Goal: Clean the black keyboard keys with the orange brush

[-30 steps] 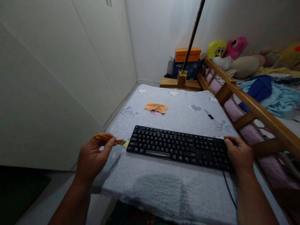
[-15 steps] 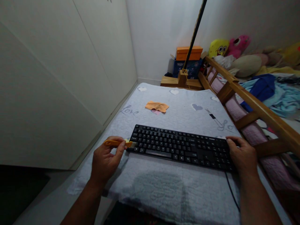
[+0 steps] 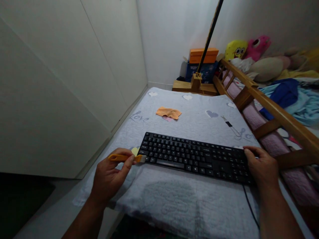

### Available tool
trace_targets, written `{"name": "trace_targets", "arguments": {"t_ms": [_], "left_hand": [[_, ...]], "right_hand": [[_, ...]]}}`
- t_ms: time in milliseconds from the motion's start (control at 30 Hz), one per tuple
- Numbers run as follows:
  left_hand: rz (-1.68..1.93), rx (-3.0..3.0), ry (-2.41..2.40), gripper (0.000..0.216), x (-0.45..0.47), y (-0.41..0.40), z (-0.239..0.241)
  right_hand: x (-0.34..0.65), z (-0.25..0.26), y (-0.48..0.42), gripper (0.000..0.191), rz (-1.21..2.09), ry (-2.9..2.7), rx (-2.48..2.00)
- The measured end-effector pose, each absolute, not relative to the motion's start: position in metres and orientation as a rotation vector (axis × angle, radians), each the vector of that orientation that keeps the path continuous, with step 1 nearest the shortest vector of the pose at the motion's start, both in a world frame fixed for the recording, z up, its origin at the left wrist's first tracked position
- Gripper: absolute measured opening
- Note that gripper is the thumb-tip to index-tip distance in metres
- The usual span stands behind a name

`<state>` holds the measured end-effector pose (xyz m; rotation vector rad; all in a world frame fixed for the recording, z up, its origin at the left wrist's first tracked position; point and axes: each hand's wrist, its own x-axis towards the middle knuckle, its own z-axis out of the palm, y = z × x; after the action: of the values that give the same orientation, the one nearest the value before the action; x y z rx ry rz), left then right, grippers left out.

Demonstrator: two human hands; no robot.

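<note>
A black computer keyboard point(image 3: 174, 154) lies slightly slanted on the grey cloth. At its left end, my left hand point(image 3: 113, 174) pinches a small brush point(image 3: 119, 158) with an orange handle. The brush's pale bristles are at the keyboard's lower left corner keys; whether they touch cannot be made out. My right hand point(image 3: 263, 166) grips the keyboard's right end, thumb on top at the edge, with the fingers partly hidden behind it. A black cable runs from under the keyboard toward me, beside my right wrist.
Beyond the keyboard lie an orange cloth point(image 3: 169, 113) and a thin tool with a black middle point(image 3: 228, 124). A wooden rail point(image 3: 276, 103) runs along the right, a white cabinet point(image 3: 74, 83) along the left. Boxes point(image 3: 203, 56) and a dark pole point(image 3: 210, 33) stand at the back.
The brush has moved slightly down, from the left-hand keys to the keyboard's lower left corner. My right hand keeps its hold on the right end. The view has shifted a little.
</note>
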<state>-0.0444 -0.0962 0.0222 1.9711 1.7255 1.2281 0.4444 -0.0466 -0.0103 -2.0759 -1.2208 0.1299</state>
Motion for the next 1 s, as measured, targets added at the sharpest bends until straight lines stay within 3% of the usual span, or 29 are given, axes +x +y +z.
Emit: {"name": "trace_targets", "arguments": {"t_ms": [533, 733, 1000], "left_hand": [[1.020, 1.932, 1.626, 0.027, -0.057, -0.090, 0.027], [1.161, 1.800, 1.668, 0.024, -0.051, -0.091, 0.022], [1.089, 2.017, 1.619, 0.016, -0.045, -0.092, 0.027]], "right_hand": [[0.441, -0.008, -0.050, 0.034, 0.132, -1.180, -2.103], [0.438, -0.006, -0.049, 0.037, 0.152, -1.167, -2.126], [0.438, -0.005, -0.049, 0.036, 0.147, -1.178, -2.100]]}}
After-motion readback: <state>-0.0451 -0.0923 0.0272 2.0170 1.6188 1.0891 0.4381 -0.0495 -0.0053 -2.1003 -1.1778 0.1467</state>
